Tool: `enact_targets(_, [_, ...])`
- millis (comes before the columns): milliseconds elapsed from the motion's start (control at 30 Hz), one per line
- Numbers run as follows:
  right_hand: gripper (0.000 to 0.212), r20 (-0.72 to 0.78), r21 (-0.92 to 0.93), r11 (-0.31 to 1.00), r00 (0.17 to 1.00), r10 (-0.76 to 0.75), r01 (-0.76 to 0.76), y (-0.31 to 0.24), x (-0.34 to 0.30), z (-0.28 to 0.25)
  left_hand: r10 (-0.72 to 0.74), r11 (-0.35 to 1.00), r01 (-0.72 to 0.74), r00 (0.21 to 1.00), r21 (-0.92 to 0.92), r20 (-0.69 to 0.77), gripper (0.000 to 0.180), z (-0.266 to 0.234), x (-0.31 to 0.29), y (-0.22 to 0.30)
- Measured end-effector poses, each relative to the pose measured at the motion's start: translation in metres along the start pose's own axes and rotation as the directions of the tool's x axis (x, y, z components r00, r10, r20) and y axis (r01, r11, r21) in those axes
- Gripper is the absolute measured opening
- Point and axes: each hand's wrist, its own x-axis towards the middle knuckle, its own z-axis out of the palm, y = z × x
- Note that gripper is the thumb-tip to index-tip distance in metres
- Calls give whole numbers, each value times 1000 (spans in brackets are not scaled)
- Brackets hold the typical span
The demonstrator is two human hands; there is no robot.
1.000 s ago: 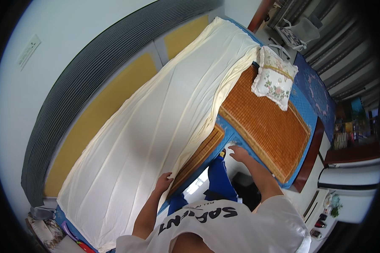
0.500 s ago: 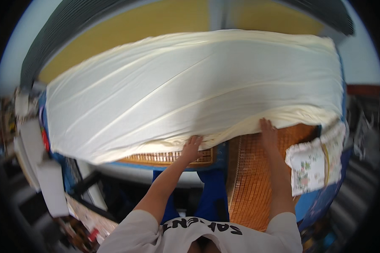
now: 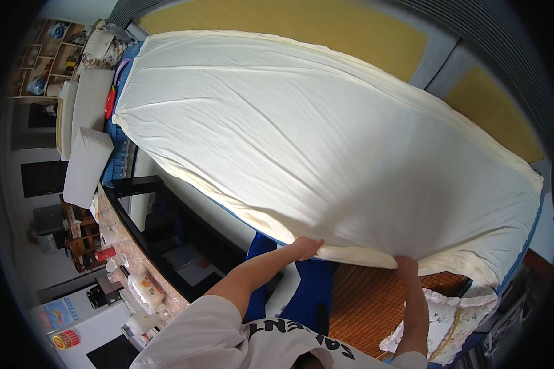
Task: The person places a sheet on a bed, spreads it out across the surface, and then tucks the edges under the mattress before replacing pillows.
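A large cream cloth cover [image 3: 277,129] with a gathered edge lies spread over a long sofa. My left hand [image 3: 306,247] is closed on the near edge of that cover, above my blue-trousered legs. Farther right, my right hand [image 3: 406,265] grips the same edge, its fingers partly hidden by the cloth. Between the two hands the edge is pulled into a rolled band. Below it shows a brown woven seat mat [image 3: 366,301]. Beside my right forearm lies a white floral cushion [image 3: 434,313] with a frilled border.
The sofa's yellow and grey backrest [image 3: 326,27] runs along the far side. To the left stand a black-edged table [image 3: 166,240] with cups and packets, grey cushion blocks [image 3: 87,166] and a shelf unit [image 3: 49,55]. A small red object [image 3: 111,101] rests by the cover's left end.
My view has turned, showing more of the left side. Both hands, formerly laid at the cover's near edge with fingers spread, now grip it. The edge has come nearer, covering the seat mat in front.
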Motion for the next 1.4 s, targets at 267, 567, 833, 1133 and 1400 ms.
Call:
enact_targets(267, [33, -344, -30, 998, 936, -70, 63, 3, -10, 24, 41, 913, 58, 972, 405, -231, 9, -7, -13, -41])
enact_targets(567, [20, 28, -85, 996, 999, 21, -18, -19, -19, 17, -188, 980, 142, 883, 138, 429, 31, -19, 10, -73])
enact_targets(833, [48, -9, 36, 995, 996, 94, -93, -46, -12, 30, -44, 947, 37, 999, 318, 17, 15, -26, -15, -89])
enact_targets(1133, [34, -339, 198, 768, 778, -529, 608, -240, 36, -44, 274, 949, -178, 872, 260, -406, 24, -48, -84, -53])
enact_targets(1400, [16, -162, 72, 903, 899, -408, 423, -261, 25, -4, -265, 825, 444, 850, 349, -454, 19, 3, -140, -191])
